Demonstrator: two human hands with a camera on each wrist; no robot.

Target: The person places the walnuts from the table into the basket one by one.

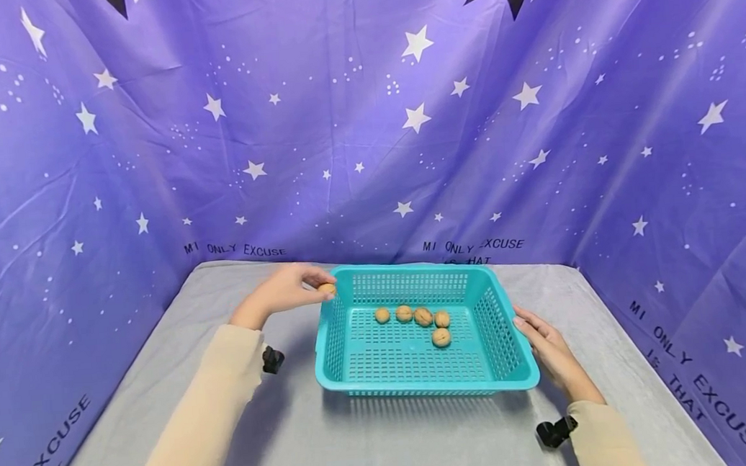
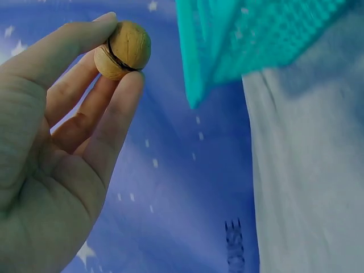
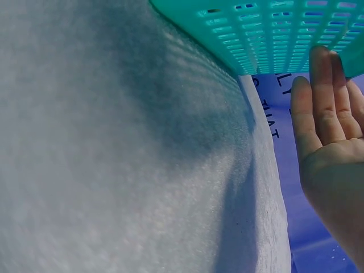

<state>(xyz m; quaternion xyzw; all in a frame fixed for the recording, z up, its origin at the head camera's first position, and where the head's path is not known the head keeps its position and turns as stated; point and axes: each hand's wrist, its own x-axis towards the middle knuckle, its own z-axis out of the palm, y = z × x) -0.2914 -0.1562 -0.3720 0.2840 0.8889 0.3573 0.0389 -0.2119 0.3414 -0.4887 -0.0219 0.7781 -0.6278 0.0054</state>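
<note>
My left hand (image 1: 295, 285) pinches a walnut (image 2: 129, 45) between thumb and fingertips, beside the back left corner of a turquoise plastic basket (image 1: 423, 390). The left wrist view shows the walnut's dark seam and the basket apart from it on the right. Inside the basket lie several walnuts (image 1: 423, 317), most in a row, with one (image 1: 441, 337) in front of the row. My right hand (image 1: 550, 347) is at the basket's right outer wall, touching near the rim. Its fingers (image 3: 322, 102) look straight in the right wrist view, while the thumb is hidden there.
The basket stands on a grey cloth-covered table (image 1: 401, 447). Purple curtains (image 1: 339, 120) with white stars and lettering hang behind and at both sides. Small black devices (image 1: 273, 359) sit at both wrists, over pale sleeves (image 1: 197, 411).
</note>
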